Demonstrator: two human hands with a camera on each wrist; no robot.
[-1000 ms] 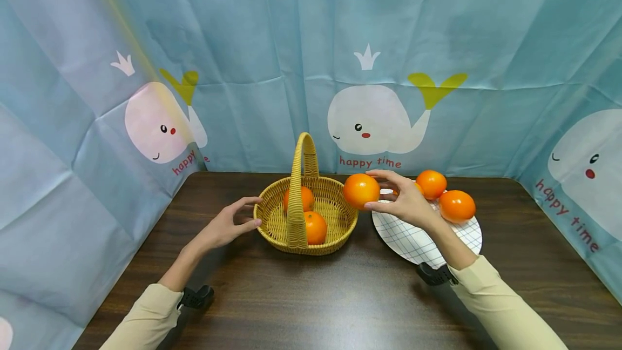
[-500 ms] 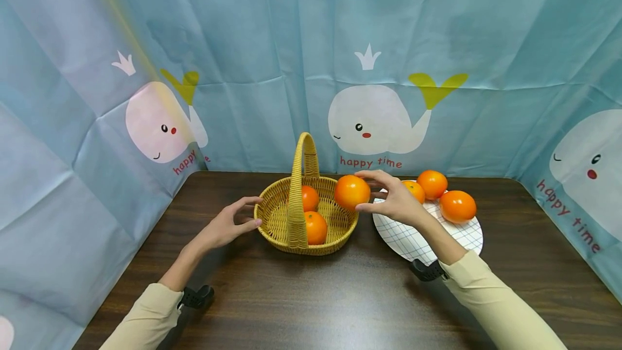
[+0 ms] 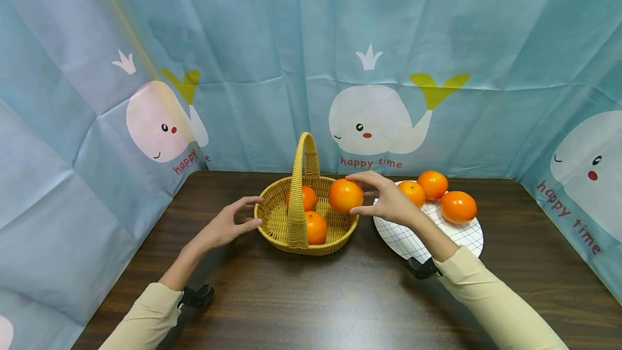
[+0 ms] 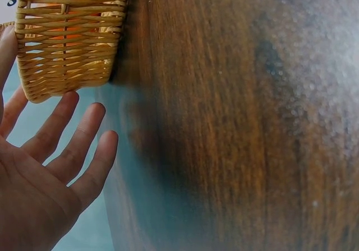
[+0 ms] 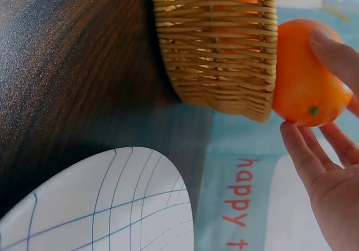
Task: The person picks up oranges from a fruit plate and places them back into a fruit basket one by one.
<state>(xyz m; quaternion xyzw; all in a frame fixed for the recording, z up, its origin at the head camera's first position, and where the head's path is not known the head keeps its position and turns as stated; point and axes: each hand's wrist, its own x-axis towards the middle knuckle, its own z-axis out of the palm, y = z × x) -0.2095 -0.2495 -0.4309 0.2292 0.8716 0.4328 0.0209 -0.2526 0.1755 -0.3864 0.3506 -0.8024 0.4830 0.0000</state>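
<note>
In the head view, a yellow wicker basket (image 3: 342, 231) with a tall arched handle has two oranges inside, one near orange (image 3: 316, 228) and one partly hidden behind the handle. My left hand (image 3: 223, 226) rests its fingertips at the basket's left rim. The left wrist view shows the fingers (image 4: 90, 127) of that hand spread and mostly straight beside the woven wall. Between thumb and fingers, my right hand (image 3: 391, 201) holds another orange (image 3: 346, 196) at the right rim. A small green stem mark shows on this orange (image 5: 305, 77) in the right wrist view.
Right of the basket lies a white plate (image 3: 403, 239) with a blue grid pattern. It bears several oranges, among them a right-hand orange (image 3: 458, 207). Both stand on a dark wooden table (image 3: 311, 301), with a blue whale-print curtain (image 3: 243, 69) behind and at the sides.
My right hand has carried the held orange leftward, from beside the basket's right rim to above its right end. The left hand stays in place at the rim.
</note>
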